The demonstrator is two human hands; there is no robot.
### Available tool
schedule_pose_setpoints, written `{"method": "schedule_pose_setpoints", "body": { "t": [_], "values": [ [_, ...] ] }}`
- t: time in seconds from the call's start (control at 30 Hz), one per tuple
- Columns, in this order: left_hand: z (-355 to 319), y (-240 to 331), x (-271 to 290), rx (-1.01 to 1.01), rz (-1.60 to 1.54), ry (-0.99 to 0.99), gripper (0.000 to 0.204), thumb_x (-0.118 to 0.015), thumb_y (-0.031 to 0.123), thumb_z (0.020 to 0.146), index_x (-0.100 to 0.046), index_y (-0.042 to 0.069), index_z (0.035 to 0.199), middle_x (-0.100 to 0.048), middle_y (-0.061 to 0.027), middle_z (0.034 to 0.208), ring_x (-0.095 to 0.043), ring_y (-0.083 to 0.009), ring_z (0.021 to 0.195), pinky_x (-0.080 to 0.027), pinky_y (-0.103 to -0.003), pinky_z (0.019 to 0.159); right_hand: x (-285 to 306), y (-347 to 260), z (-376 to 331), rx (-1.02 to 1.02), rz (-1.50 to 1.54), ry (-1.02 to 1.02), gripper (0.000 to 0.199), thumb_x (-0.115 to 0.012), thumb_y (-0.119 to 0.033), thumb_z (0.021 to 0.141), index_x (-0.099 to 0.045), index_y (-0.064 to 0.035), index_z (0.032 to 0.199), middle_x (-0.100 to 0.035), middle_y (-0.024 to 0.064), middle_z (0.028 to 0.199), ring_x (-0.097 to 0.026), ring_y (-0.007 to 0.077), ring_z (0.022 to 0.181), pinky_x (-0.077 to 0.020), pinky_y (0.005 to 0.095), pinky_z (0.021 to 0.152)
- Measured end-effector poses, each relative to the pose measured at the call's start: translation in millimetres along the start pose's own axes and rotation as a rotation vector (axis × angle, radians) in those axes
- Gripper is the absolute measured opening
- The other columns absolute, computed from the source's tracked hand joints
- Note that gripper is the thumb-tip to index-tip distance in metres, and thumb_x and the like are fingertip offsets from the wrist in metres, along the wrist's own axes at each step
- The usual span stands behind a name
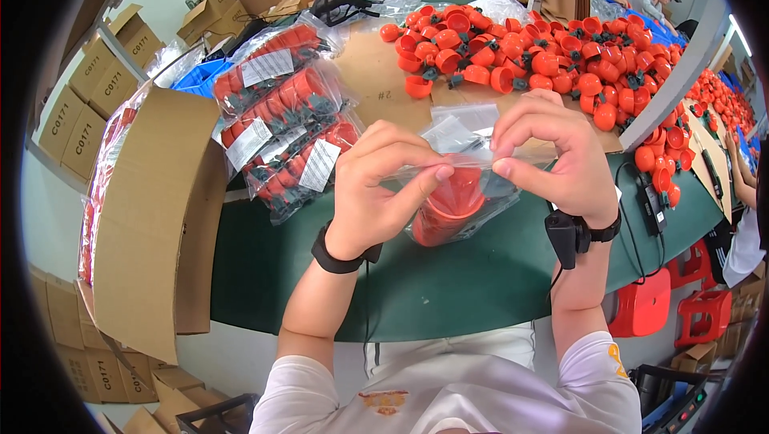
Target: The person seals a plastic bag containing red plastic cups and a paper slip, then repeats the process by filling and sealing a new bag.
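Note:
Between my two hands is a clear plastic bag (498,198) with red plastic cups (451,208) inside, lying over the green table. My left hand (386,182) pinches the bag's upper edge between thumb and fingers. The same edge is pinched by my right hand (553,150) farther along, so the edge is stretched between them. Dark bands circle both wrists, and a small black device (566,235) hangs at the right one. Left of my left hand lie several filled bags (292,102) of red cups with dark fittings and white labels.
A big heap of loose red cups (513,54) covers cardboard at the back right. An open carton (148,218) stands at the left. The green table (448,298) curves toward me. A metal post (681,66) rises at right, near a black cable box (653,206). Other people work beyond.

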State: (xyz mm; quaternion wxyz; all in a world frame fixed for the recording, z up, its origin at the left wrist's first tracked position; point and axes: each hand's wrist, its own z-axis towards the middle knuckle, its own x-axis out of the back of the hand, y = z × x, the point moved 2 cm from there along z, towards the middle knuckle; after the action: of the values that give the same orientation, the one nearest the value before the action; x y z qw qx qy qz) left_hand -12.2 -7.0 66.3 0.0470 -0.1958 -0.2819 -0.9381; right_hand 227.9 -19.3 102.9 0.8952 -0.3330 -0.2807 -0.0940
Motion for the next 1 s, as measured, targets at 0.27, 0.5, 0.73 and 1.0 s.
{"method": "schedule_pose_setpoints", "body": {
  "t": [0.27,0.5,0.73,1.0],
  "values": [
    [8.4,18.8,-1.7,0.048,0.013,0.098,0.015,-0.083,0.006,0.075,-0.077,0.007,0.089,-0.071,-0.0034,0.084,-0.065,-0.0206,0.081,-0.049,-0.032,0.075,-1.0,-1.3,-0.2,0.0,-0.002,-0.002,0.011,-0.078,-0.013,0.079,-0.067,-0.0104,0.082,-0.067,-0.0011,0.088,-0.062,0.0166,0.089,-0.0354,0.0355,0.095],
    [-3.4,10.4,0.8,0.052,0.032,-0.053,0.022,-0.085,0.006,0.075,-0.075,0.002,0.094,-0.068,-0.0079,0.094,-0.063,-0.0193,0.086,-0.049,-0.03,0.077,-4.4,-6.2,0.4,0.026,-0.01,-0.024,0.011,-0.078,-0.012,0.079,-0.068,-0.0104,0.082,-0.067,-0.0011,0.088,-0.062,0.0162,0.09,-0.0348,0.0354,0.096],
    [2.7,18.2,-6.1,0.08,-0.034,0.085,0.017,-0.082,0.005,0.075,-0.078,0.01,0.091,-0.07,-0.0033,0.085,-0.062,-0.0199,0.077,-0.045,-0.031,0.071,-3.8,-8.3,1.0,0.018,-0.024,-0.022,0.012,-0.078,-0.011,0.078,-0.067,-0.0099,0.082,-0.067,-0.0018,0.088,-0.062,0.0148,0.088,-0.034,0.0351,0.098],
    [-2.4,16.5,-1.7,0.045,0.057,0.022,0.013,-0.08,0.002,0.076,-0.076,0.007,0.088,-0.068,-0.005,0.085,-0.062,-0.018,0.076,-0.047,-0.029,0.07,-7.4,-10.7,0.6,0.002,-0.029,-0.018,0.012,-0.08,-0.012,0.079,-0.068,-0.0104,0.083,-0.067,-0.0025,0.089,-0.063,0.0144,0.09,-0.0318,0.0365,0.102]
  ]
}}
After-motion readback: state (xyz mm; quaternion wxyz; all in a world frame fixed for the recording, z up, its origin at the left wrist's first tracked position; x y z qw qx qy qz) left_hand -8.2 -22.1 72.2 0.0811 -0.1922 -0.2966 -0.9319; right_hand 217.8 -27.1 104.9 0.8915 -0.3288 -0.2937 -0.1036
